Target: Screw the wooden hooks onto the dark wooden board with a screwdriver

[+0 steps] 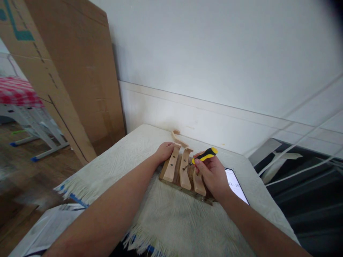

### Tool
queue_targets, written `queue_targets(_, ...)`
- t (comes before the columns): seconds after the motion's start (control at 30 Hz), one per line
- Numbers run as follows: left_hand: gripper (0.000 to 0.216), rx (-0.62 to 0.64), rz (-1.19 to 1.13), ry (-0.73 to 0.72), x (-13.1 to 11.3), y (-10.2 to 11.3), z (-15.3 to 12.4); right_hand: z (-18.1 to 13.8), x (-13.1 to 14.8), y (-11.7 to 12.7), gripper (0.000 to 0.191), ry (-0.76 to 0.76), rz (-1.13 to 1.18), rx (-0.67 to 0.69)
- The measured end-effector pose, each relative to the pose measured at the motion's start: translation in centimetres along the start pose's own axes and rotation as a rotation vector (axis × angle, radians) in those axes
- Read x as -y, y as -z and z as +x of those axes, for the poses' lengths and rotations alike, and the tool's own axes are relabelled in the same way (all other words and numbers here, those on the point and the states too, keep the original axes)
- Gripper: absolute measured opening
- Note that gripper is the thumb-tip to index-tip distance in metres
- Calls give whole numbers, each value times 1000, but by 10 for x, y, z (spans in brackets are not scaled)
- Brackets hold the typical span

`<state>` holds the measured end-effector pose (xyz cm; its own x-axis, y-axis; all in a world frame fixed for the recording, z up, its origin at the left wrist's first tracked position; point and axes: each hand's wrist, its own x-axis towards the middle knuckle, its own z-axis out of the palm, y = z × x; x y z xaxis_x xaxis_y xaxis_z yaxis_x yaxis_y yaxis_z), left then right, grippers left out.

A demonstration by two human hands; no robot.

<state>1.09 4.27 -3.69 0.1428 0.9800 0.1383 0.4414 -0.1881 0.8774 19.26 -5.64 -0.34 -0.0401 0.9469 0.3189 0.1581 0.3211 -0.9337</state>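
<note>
Right hand, closed round the screwdriver, apparently works the middle hook on the board (left hand's hold unclear). Next needs steady alignment.

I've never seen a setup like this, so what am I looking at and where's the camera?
There's no machine here: these are a person's bare hands, in one picture from a camera worn on the head, looking forward and down. On the cloth is a wooden board bearing three hooks; a fourth hook lies beyond them. The right hand holds a screwdriver, tip at the middle hook. The left hand is at the left hook's far end. A phone lies right.
</note>
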Motion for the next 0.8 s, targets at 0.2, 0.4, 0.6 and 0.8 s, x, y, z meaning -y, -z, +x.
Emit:
queue_targets(0.2,37,-3,30,8,-2,1,0,2,2,0,29,-52,230,60)
queue_targets(0.4,36,-2,38,-11,-5,2,-3,1,1,2,24,-75,343,71)
queue_targets(0.6,37,-8,41,-5,-6,1,-3,1,-1,1,22,-38,190,28)
queue_targets(0.8,39,13,39,-19,-3,0,-2,3,0,-1,24,-54,220,1)
